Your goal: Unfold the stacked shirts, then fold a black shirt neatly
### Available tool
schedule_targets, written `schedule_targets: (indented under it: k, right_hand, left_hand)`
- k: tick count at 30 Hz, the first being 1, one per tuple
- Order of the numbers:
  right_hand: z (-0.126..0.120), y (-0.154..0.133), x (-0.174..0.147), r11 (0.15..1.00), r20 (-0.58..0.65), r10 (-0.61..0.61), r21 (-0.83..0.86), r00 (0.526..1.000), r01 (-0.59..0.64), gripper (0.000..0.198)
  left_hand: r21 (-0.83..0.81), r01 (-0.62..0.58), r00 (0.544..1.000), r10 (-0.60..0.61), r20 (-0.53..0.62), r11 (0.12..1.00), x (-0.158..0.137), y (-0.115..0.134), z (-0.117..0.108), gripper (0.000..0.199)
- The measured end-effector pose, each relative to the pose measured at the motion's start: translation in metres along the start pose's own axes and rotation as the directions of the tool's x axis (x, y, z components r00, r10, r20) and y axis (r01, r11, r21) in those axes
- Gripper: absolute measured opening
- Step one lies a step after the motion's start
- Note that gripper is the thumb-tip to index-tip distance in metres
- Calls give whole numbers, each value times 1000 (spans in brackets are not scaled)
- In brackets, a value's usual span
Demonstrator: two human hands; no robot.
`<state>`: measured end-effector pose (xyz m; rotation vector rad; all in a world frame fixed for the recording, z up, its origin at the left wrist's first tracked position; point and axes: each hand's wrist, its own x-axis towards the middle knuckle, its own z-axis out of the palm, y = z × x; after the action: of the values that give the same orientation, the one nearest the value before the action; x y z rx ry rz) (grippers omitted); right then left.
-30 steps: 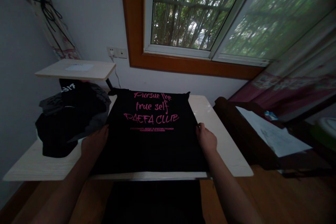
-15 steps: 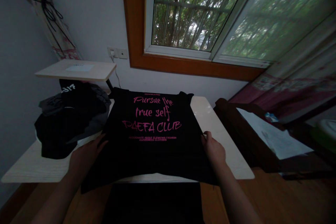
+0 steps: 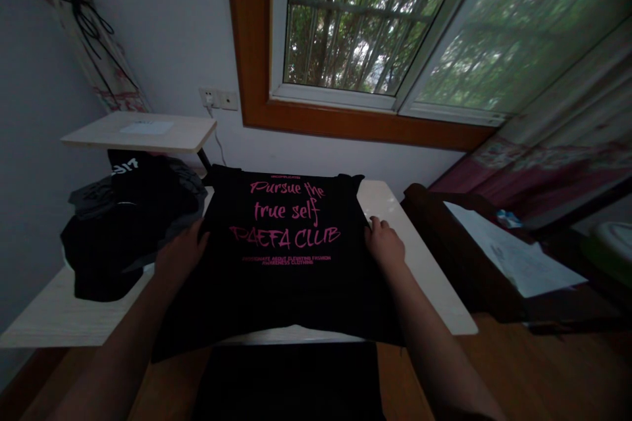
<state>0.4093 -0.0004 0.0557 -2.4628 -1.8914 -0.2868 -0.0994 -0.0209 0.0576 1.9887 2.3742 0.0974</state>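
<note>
A black T-shirt [image 3: 291,296] with pink lettering lies spread on a pale wooden table [image 3: 434,296], its lower edge hanging over the front. My left hand [image 3: 182,253] is closed on the shirt's left side edge, thumb on top of the cloth. On the opposite side, my right hand [image 3: 386,243] pinches the right edge, level with the large printed words. The fingertips of both hands are partly hidden at the cloth's edges.
A heap of black and grey clothes [image 3: 128,230] sits at the table's left, beneath a raised shelf [image 3: 192,135] bearing a paper. Right of the table, dark furniture [image 3: 444,263] carries a white sheet [image 3: 513,253]. A window [image 3: 365,33] is behind.
Both hands have moved up along the shirt's side edges, away from me, from below the lettering to beside it. The shirt lies nearly as before.
</note>
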Motion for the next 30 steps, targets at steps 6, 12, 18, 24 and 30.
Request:
schedule_targets:
  k: [6, 12, 18, 24, 30]
  right_hand:
    - [9, -23, 22, 999, -10, 46, 4, 999, -46, 32]
    - [16, -22, 12, 992, 8, 119, 46, 993, -120, 37]
    - [13, -12, 0, 994, 70, 105, 8, 992, -106, 35]
    - [13, 4, -18, 996, 77, 78, 35, 994, -81, 32]
    - [13, 19, -38, 997, 110, 74, 31, 991, -78, 32]
  left_hand:
    - [-2, 103, 995, -103, -17, 995, 19, 14, 6, 54]
    - [39, 109, 992, -106, -76, 993, 2, 17, 12, 52]
    - [67, 34, 998, -30, -63, 997, -11, 8, 13, 50]
    - [110, -1, 999, 7, -48, 994, -29, -4, 15, 48]
    - [89, -87, 996, 87, 3, 992, -57, -14, 15, 49]
